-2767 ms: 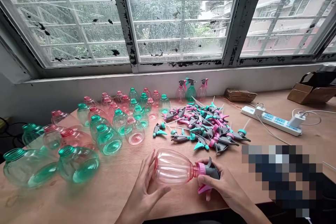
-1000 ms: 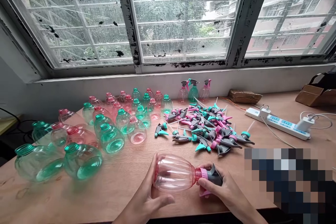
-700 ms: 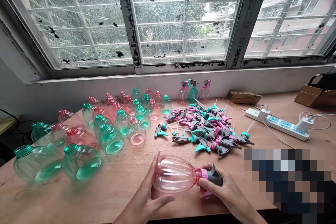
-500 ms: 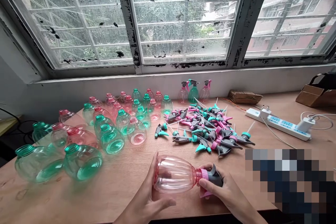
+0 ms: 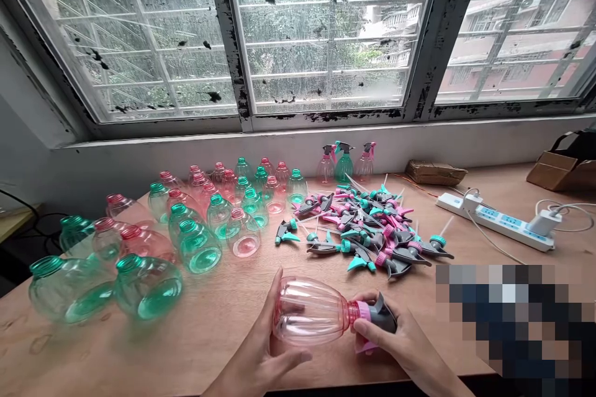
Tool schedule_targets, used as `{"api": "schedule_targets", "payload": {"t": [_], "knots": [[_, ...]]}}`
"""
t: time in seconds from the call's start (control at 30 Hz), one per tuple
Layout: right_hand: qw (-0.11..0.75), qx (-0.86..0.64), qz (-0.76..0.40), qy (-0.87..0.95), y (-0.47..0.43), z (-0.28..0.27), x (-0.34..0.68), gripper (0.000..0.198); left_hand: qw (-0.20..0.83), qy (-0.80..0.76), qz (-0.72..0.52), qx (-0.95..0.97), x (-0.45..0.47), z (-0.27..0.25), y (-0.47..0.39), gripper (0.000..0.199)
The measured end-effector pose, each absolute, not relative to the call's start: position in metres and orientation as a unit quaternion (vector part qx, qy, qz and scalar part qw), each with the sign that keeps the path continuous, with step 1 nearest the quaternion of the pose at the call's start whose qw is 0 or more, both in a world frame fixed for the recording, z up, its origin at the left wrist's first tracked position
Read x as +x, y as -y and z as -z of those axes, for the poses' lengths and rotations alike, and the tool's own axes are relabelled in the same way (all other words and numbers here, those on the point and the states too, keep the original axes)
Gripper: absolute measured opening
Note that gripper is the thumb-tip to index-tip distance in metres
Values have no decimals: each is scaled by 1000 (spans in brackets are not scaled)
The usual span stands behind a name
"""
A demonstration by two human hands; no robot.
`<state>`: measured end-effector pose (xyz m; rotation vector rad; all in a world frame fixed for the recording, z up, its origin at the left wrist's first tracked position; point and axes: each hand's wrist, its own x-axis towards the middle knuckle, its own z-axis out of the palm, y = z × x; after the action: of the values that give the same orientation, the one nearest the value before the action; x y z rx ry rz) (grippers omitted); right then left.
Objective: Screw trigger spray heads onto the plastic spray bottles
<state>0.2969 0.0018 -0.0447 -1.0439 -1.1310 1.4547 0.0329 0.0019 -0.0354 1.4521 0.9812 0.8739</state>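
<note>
A clear pink spray bottle (image 5: 311, 311) lies sideways in the air between my hands, low in the middle of the head view. My left hand (image 5: 265, 338) cups its base, with the palm against the bottom and the thumb sticking out below; some fingers are hidden behind the bottle. Closed around the other end, my right hand (image 5: 395, 332) grips the grey and pink trigger sprayer (image 5: 382, 315), whose pink collar sits on the bottle's neck. Beyond the bottle is a heap of loose trigger sprayers (image 5: 367, 223) in grey, pink and turquoise.
Several open pink and green bottles (image 5: 199, 247) stand on the left of the wooden table (image 5: 195, 356). Three bottles with sprayers (image 5: 343, 164) are by the wall. At the right lie a power strip (image 5: 498, 220) with cables, a brown package (image 5: 435, 172) and an open carton (image 5: 561, 167).
</note>
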Motion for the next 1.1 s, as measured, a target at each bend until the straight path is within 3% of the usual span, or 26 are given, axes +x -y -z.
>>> {"api": "schedule_targets", "payload": {"t": [0.2,0.53,0.8,1.1], "knots": [[488,-428,-600,467,-2,45,298,40,570,-416,-383,597,37,24,3,102],[488,-434,-597,466,0,42,296,39,560,-422,-393,596,36,34,1,112],[490,-438,-579,482,-2,45,297,38,580,-411,-377,594,36,26,2,101],[491,-433,-589,474,-2,46,297,36,560,-397,-366,628,29,42,-4,108]]}}
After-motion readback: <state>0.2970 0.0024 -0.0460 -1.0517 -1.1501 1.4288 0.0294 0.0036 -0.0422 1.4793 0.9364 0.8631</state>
